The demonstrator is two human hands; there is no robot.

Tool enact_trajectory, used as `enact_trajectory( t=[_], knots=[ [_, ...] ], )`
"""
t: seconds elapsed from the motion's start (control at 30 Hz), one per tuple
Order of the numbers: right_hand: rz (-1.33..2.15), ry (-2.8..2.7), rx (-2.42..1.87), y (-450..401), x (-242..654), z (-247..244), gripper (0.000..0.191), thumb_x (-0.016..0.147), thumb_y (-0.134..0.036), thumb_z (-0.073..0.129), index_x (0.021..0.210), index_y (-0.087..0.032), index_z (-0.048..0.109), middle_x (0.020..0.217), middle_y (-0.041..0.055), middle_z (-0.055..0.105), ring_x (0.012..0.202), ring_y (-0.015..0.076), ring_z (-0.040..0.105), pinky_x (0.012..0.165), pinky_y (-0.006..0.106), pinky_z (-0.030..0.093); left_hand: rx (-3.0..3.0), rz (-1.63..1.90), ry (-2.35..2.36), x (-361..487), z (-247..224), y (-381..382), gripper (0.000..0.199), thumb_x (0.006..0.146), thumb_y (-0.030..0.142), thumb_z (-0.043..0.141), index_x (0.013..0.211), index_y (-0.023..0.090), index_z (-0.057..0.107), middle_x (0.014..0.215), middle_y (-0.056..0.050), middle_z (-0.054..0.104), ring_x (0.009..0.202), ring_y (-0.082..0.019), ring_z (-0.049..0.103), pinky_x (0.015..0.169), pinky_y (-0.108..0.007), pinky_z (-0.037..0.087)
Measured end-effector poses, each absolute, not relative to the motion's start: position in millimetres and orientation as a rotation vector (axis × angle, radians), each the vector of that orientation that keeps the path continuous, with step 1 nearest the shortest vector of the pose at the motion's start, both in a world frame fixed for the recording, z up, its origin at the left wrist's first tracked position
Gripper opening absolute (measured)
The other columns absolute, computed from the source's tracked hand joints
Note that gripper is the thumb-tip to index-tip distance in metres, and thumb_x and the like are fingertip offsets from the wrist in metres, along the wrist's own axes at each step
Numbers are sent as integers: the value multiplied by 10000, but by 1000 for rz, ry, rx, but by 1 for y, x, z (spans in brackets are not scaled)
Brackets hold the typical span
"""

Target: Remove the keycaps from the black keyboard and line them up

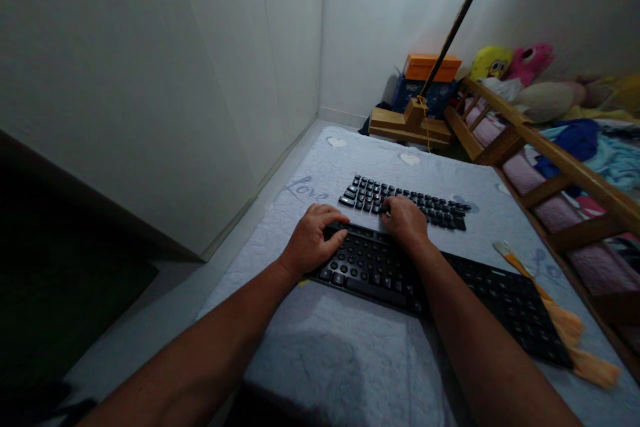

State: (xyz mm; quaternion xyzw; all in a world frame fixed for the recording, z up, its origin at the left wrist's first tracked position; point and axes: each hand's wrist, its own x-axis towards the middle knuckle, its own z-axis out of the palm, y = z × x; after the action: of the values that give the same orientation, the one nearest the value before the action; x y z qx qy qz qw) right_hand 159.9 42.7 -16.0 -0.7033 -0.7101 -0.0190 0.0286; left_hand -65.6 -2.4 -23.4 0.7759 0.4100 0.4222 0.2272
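Observation:
A black keyboard (373,267) lies on a pale blue cloth (320,340), with many keycaps off and bare round key posts showing. My left hand (317,237) rests at its upper left corner, thumb and fingers apart on the frame. Beyond the keyboard, loose black keycaps (367,195) lie in rows on the cloth. My right hand (406,219) reaches over the keyboard to these rows, its fingers closed together at a keycap; whether it grips one is too small to tell.
A brush (515,260) and an orange cloth (593,363) lie at the right, partly by the keyboard. A wooden bed rail (560,153) runs along the right side. White cabinet doors (215,80) stand left. A wooden stand (410,123) with a pole is behind.

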Motion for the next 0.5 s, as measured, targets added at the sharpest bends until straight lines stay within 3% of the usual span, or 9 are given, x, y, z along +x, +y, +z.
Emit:
enact_trajectory(
  t=[0.5],
  knots=[
    [-53,-2194,-2176,41,162,-15,233,845,-239,550,1035,-213,683,1048,81,676,1006,244,620,758,298,470,2134,1166,1122,-66,-23,-2,164,802,165,637,954,189,694,963,-47,676,987,-210,574,924,-403,458]
  ],
)
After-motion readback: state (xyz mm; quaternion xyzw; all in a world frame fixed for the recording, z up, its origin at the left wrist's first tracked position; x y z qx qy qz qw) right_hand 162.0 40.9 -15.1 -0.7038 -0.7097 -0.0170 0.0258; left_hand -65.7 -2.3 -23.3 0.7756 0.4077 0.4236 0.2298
